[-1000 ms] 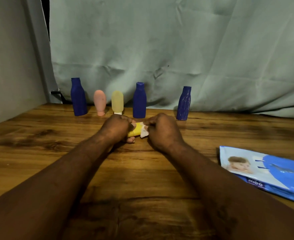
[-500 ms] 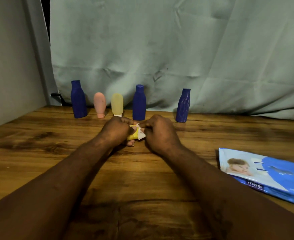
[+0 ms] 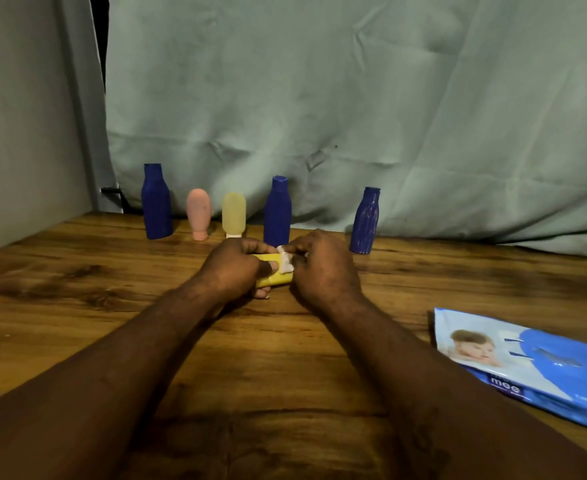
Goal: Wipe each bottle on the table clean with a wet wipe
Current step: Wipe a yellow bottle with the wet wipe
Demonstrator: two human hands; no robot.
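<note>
My left hand (image 3: 235, 270) grips a small yellow bottle (image 3: 275, 278) held sideways above the wooden table (image 3: 77, 306). My right hand (image 3: 323, 268) pinches a bunched white wet wipe (image 3: 286, 261) against the bottle's right end. Standing in a row at the back are a blue bottle (image 3: 156, 202), a pink bottle (image 3: 199, 213), a pale yellow bottle (image 3: 233, 213), a second blue bottle (image 3: 277, 211) and a ribbed blue bottle (image 3: 365, 221).
A blue pack of wet wipes (image 3: 534, 362) lies flat at the right edge of the table. A pale green curtain (image 3: 354, 116) hangs behind the bottles, and a grey wall (image 3: 25, 133) closes the left side.
The wipe has slid along the yellow bottle's end, with small shifts of both hands. The standing bottles and the pack stay where they were.
</note>
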